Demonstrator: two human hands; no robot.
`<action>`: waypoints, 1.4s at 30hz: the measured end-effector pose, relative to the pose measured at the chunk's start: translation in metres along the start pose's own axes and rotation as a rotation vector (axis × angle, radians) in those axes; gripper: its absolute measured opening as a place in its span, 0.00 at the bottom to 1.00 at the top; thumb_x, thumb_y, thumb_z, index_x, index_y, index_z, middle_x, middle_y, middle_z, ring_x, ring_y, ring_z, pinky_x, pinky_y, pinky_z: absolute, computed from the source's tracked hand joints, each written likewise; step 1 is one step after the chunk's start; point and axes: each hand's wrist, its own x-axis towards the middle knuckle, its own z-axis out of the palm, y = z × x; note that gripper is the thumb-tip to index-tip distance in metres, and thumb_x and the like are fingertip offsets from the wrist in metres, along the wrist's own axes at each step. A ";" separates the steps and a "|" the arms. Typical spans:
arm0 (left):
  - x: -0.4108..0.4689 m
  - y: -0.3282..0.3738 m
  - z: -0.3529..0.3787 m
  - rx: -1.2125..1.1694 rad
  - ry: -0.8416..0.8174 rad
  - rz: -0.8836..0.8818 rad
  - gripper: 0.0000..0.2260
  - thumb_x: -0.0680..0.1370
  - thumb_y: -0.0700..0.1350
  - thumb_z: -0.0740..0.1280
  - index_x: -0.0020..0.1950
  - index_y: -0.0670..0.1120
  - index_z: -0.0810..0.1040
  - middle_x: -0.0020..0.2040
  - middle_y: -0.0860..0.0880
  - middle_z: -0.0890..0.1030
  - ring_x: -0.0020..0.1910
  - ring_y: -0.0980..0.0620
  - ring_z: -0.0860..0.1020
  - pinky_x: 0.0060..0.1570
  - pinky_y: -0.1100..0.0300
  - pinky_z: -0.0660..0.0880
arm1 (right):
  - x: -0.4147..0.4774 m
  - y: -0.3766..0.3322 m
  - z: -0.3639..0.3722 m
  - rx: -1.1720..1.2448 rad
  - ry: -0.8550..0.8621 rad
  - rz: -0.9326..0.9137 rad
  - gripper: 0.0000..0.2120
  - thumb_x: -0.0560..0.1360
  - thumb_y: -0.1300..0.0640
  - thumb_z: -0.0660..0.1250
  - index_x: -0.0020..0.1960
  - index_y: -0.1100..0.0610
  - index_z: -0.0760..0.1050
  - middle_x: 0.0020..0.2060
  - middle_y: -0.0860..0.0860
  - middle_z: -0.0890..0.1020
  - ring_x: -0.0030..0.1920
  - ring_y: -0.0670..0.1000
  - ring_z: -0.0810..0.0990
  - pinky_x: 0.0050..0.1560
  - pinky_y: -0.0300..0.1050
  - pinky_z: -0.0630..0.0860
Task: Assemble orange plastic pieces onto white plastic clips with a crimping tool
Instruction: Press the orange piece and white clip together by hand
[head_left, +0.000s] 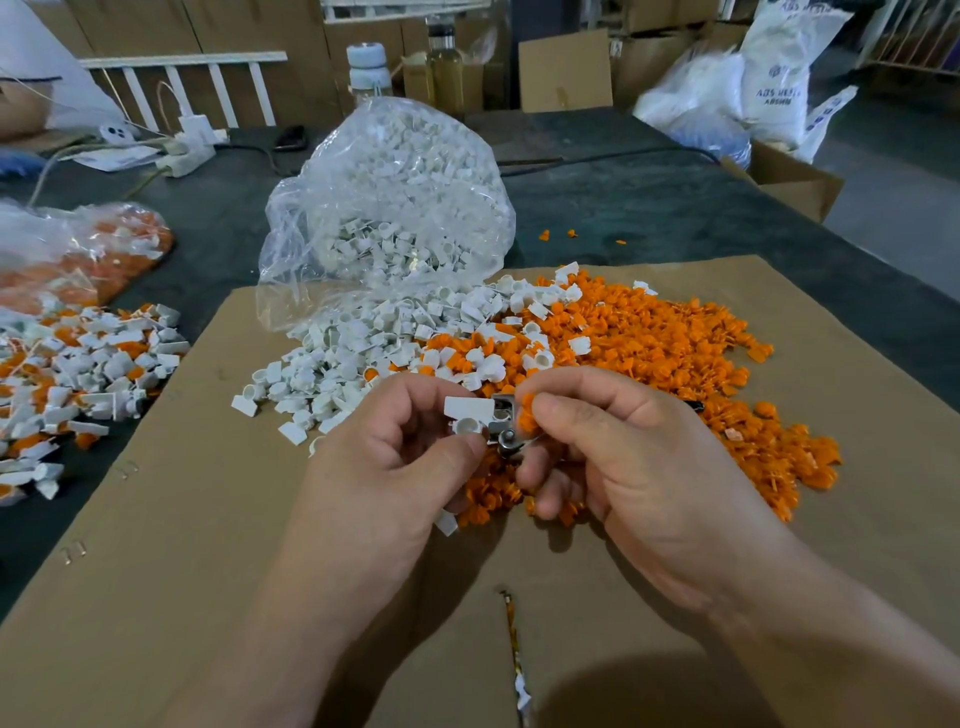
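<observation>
Pinching a clip (468, 410) in the left hand (410, 452), gripping the tool (503, 428) in the right hand (618, 462).
Both hands, fingers curled, meet over the middle of the cardboard (171, 545). The clip touches the tool's metal head, and an orange piece (527, 415) sits at the right fingertips. A white pile (363, 358) and an orange pile (675, 343) lie toward the far edge.

The left forearm (291, 597) and right forearm (831, 649) reach in from below and converge. The left grip (400, 452) pinches a white clip (469, 410) between thumb and forefinger. The right grip (628, 462), fingers curled, holds a metal tool (503, 434) and pinches an orange piece (527, 415), close beside the left.
</observation>
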 end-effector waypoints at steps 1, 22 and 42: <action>0.000 0.000 0.000 -0.003 -0.001 -0.005 0.09 0.75 0.40 0.74 0.46 0.56 0.83 0.38 0.43 0.82 0.33 0.47 0.79 0.34 0.58 0.80 | 0.000 0.000 0.000 -0.005 0.002 -0.002 0.09 0.74 0.52 0.67 0.51 0.48 0.83 0.36 0.55 0.83 0.33 0.56 0.80 0.34 0.42 0.76; -0.005 0.004 0.008 -0.042 -0.053 0.028 0.12 0.68 0.54 0.80 0.46 0.57 0.81 0.34 0.52 0.84 0.33 0.59 0.81 0.34 0.68 0.76 | -0.011 -0.007 0.007 -0.240 -0.004 -0.215 0.06 0.73 0.51 0.68 0.48 0.46 0.82 0.35 0.50 0.83 0.31 0.48 0.81 0.33 0.37 0.78; -0.007 0.000 0.012 -0.104 0.060 0.090 0.16 0.63 0.60 0.76 0.47 0.58 0.81 0.40 0.48 0.85 0.37 0.51 0.83 0.37 0.62 0.80 | -0.005 -0.011 0.000 0.457 -0.260 0.259 0.06 0.75 0.57 0.67 0.44 0.60 0.77 0.33 0.52 0.75 0.27 0.46 0.73 0.24 0.38 0.70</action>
